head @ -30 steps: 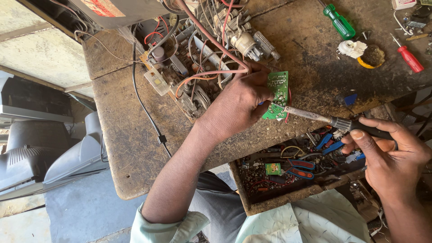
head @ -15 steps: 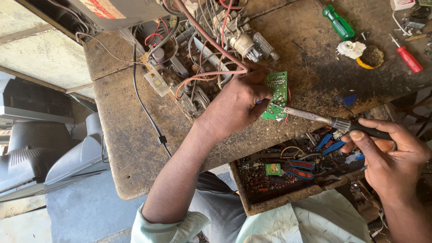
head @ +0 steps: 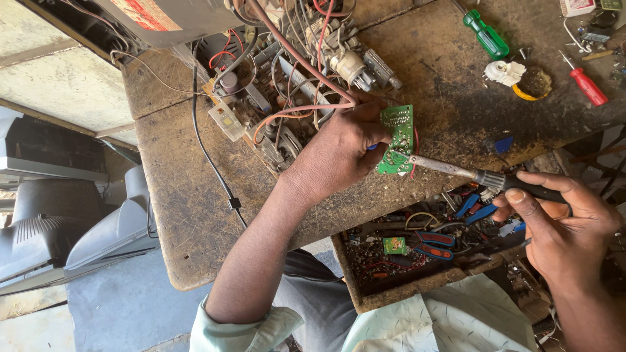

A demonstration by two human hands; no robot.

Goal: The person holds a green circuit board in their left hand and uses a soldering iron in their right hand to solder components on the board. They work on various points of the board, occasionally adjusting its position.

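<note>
At the far left, grey plastic television casings [head: 59, 221] lie on the floor beside the bench [head: 189, 215], whose top is worn, stained and brown. A thin black cable [head: 215, 176] snakes across it toward an open chassis [head: 287, 85], a dense tangle of red, pink and black wires, metal parts and a pale cylindrical component.

Just right of that tangle, the left hand [head: 339, 153] is closed around the near edge of a small green circuit board [head: 396, 139], thumb and fingers pinching it so that it stands tilted on the bench. The board is a flat rectangle with its long axis running roughly away from the person, its face dotted with pale solder points and traces.

The soldering iron [head: 482, 176] lies nearly level, its long axis running left to right. Its dull metal tip points left and touches the lower part of the board; its black handle points right, into the right hand [head: 561, 221], which is wrapped around it with the thumb pressed on top.

Below the iron, an open wooden drawer [head: 398, 290] holds pliers with red and blue grips [head: 430, 244], a small green board and loose scraps. Farther back on the right lie a green-handled screwdriver [head: 486, 34], a white plastic part [head: 503, 72] and a red-handled screwdriver [head: 587, 83].
</note>
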